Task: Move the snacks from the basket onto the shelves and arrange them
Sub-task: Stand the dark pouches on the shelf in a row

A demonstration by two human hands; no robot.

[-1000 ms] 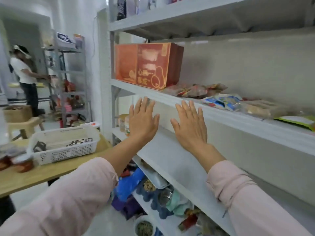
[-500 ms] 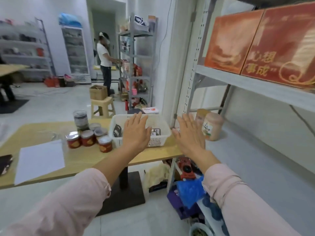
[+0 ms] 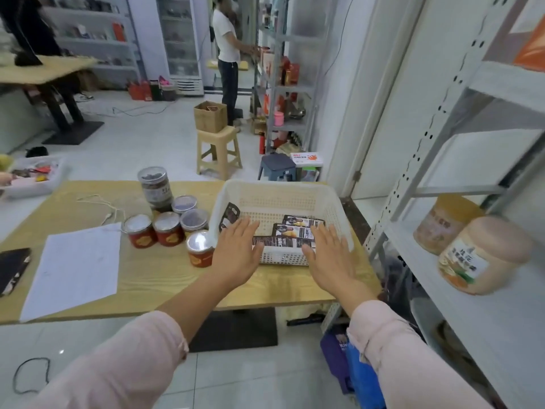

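A white plastic basket (image 3: pixel 333 202) stands on the wooden table (image 3: pixel 165 278), with several dark snack packets (image 3: pixel 292 231) lying flat in it and one leaning on its left wall. My left hand (image 3: pixel 237 253) hovers flat, fingers straight, over the basket's near left corner. My right hand (image 3: pixel 328 253) does the same over the near right corner. Neither hand holds anything. The grey metal shelves (image 3: pixel 483 290) rise at the right, with two pinkish tubs (image 3: pixel 477 255) on the middle board.
Several red jars (image 3: pixel 168 231) and a taller dark jar (image 3: pixel 155 187) stand left of the basket, beside a white sheet (image 3: pixel 73 267). A beige stool (image 3: pixel 218 149) with a brown box, a blue stool and a standing person (image 3: pixel 228 54) are beyond the table.
The view has swung left from the shelves to the table. Both open hands have come down over the near edge of the basket.
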